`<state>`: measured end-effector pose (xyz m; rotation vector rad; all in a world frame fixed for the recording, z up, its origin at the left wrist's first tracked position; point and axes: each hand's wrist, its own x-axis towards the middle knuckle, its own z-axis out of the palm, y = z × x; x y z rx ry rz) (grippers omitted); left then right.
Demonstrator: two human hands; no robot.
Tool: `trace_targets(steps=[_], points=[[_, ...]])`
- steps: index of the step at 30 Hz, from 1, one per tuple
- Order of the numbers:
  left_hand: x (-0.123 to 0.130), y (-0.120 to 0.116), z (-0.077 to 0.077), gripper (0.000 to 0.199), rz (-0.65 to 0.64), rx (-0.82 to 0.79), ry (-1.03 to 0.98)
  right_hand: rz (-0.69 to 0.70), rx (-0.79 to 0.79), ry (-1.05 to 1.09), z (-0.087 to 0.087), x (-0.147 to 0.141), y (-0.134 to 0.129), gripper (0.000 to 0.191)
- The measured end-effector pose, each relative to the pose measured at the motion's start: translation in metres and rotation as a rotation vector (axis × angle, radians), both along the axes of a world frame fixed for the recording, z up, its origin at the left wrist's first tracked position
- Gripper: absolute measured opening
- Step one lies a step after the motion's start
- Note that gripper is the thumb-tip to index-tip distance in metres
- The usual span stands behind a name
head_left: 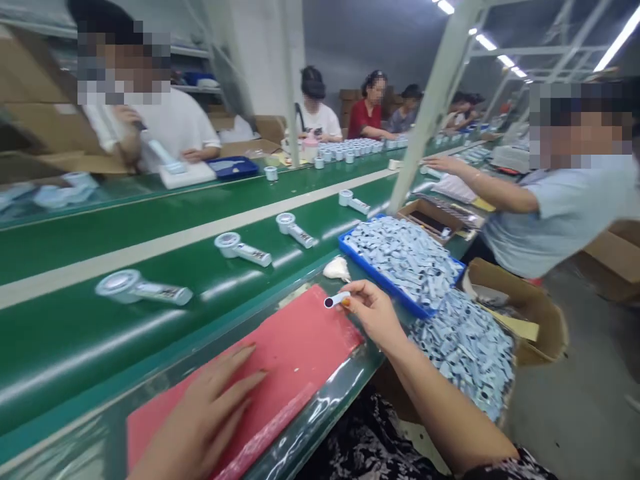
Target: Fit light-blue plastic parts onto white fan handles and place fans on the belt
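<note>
My right hand [374, 313] pinches a small white-and-blue plastic part [336, 301] with a dark round hole at its tip, held just above the far corner of a red mat [280, 360]. My left hand [210, 413] lies flat on the near part of that mat, fingers spread, holding nothing. A blue tray [353, 250] heaped with the same small parts stands to the right of my right hand. On the green conveyor belt [125, 313] lie three white handheld devices with round heads, the nearest [143, 288], another [243, 249] and a further one [296, 230].
A crumpled white cloth [337, 268] lies by the belt's edge. A cardboard box [530, 313] overflows with more small parts at right. A seated person [565, 200] reaches across at right; other people work across the belt. A slanted white post [430, 113] rises past the tray.
</note>
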<state>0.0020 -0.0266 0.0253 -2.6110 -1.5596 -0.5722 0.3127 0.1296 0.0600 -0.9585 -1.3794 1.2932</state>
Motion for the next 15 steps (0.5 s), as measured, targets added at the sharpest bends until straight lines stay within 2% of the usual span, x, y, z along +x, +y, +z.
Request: trace_targets(steps=[2,4,8,13,15], points=[[0.011,-0.007,0.009,0.045,0.022,-0.033,-0.028,0.130,-0.062,0.018,-0.006,-0.027,-0.014,0.031],[0.018,-0.016,0.018,0.044,0.041,-0.074,-0.071,0.213,-0.029,-0.108,-0.011,-0.046,-0.026,0.027],[0.025,-0.037,0.026,0.041,0.088,-0.234,-0.136,0.320,0.251,-0.488,-0.026,-0.059,-0.039,0.020],[0.027,-0.055,0.015,0.036,0.146,-0.276,-0.194,0.341,0.492,-0.762,-0.060,-0.038,-0.022,0.024],[0.027,-0.055,0.004,0.035,0.144,-0.261,-0.189,0.430,0.520,-0.813,-0.068,-0.035,-0.009,0.022]])
